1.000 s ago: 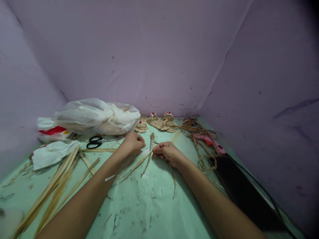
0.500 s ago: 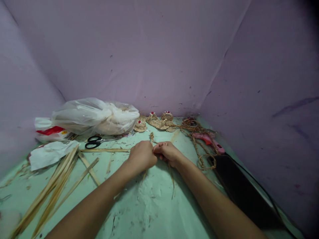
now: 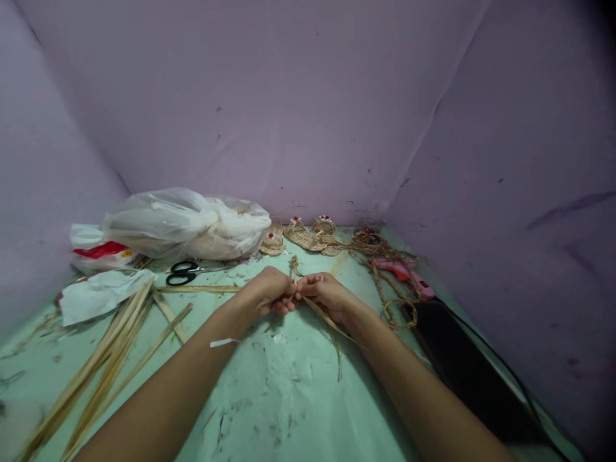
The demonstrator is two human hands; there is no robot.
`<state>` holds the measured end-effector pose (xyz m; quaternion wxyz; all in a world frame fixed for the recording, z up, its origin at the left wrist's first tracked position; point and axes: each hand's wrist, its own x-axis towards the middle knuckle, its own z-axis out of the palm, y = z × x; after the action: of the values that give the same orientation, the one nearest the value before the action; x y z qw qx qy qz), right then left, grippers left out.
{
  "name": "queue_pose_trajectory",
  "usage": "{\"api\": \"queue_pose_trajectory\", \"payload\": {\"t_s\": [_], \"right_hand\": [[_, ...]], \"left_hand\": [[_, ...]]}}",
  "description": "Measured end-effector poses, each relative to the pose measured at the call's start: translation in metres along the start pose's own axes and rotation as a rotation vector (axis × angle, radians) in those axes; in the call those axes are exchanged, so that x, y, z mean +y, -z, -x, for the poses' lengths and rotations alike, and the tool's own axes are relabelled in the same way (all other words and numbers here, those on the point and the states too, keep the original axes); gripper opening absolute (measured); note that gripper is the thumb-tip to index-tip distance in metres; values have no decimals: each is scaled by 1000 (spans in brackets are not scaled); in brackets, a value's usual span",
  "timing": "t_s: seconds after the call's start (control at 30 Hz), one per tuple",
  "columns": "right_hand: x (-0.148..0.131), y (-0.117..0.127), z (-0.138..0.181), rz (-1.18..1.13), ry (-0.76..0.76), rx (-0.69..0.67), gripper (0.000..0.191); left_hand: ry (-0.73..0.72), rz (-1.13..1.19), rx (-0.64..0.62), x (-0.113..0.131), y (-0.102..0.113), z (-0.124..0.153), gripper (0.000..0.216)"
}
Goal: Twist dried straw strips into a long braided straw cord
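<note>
A short braid of tan plant fibre point(image 3: 294, 264) rises from between my two hands, its knotted end pointing away from me. My left hand point(image 3: 273, 290) pinches the braid from the left, fingers curled. Against it, my right hand point(image 3: 325, 294) is closed on the braid and its loose strands. Thin fibre strands point(image 3: 332, 324) trail from the right hand toward me and over the wrist. The fingertips of both hands nearly touch, and the exact crossing of the strands between them is hidden.
Black-handled scissors point(image 3: 181, 274) and dried fibre strips point(image 3: 108, 359) lie left. A tied plastic bag point(image 3: 187, 224) stands behind them. Woven pieces with red beads point(image 3: 308, 236) rest by the wall. Right are braided cord point(image 3: 380, 276), a pink glue gun point(image 3: 407, 274) and a dark flat object point(image 3: 471, 366).
My left hand has turned and shifted slightly left, showing its curled fingers. A strand now lies across toward my right wrist. The right hand stays nearly in place.
</note>
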<state>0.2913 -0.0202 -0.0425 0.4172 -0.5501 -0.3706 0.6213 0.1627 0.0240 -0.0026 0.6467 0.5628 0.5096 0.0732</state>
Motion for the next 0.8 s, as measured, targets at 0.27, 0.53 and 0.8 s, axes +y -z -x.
{"api": "queue_pose_trajectory", "payload": {"t_s": [0.27, 0.53, 0.8], "right_hand": [[0, 1, 0, 687, 254, 160, 6], [-29, -31, 39, 1361, 188, 416, 15], [-35, -32, 46, 1361, 216, 204, 14]], "left_hand": [[-40, -288, 214, -15, -7, -14, 14], [-33, -121, 192, -16, -13, -13, 19], [-90, -92, 75, -20, 1, -15, 12]]}}
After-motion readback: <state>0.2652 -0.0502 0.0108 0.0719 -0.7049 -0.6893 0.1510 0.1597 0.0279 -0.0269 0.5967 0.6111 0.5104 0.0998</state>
